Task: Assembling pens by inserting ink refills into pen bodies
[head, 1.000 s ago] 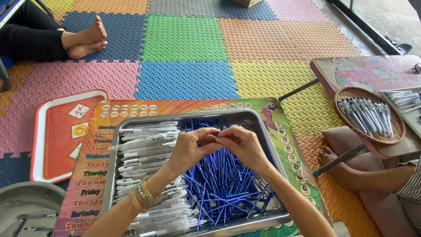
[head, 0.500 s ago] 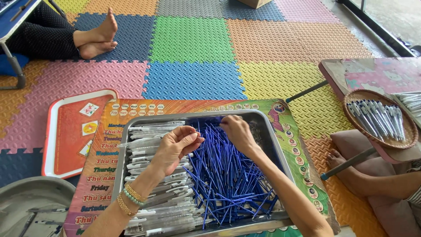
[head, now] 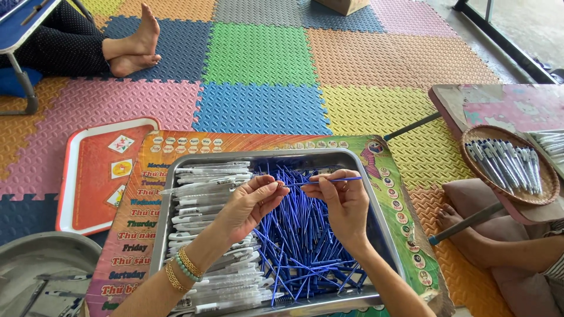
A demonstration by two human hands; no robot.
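Over a metal tray [head: 358,170] set on a low printed table [head: 135,235], the right hand [head: 346,202] pinches one thin blue refill [head: 329,181] between thumb and forefinger and holds it level above the blue heap [head: 299,246], while the left hand [head: 249,205] curls its fingers around a white pen barrel [head: 232,186], thumb near the refill's tip. The refill looks very light, narrow and a little bendy, likely slick plastic, so a fingertip pinch near one end suits it better than a full grasp. The loose refills are too many to count, as are the white barrels [head: 205,235] stacked at the tray's left; one wicker basket [head: 508,164] of finished pens sits at the right
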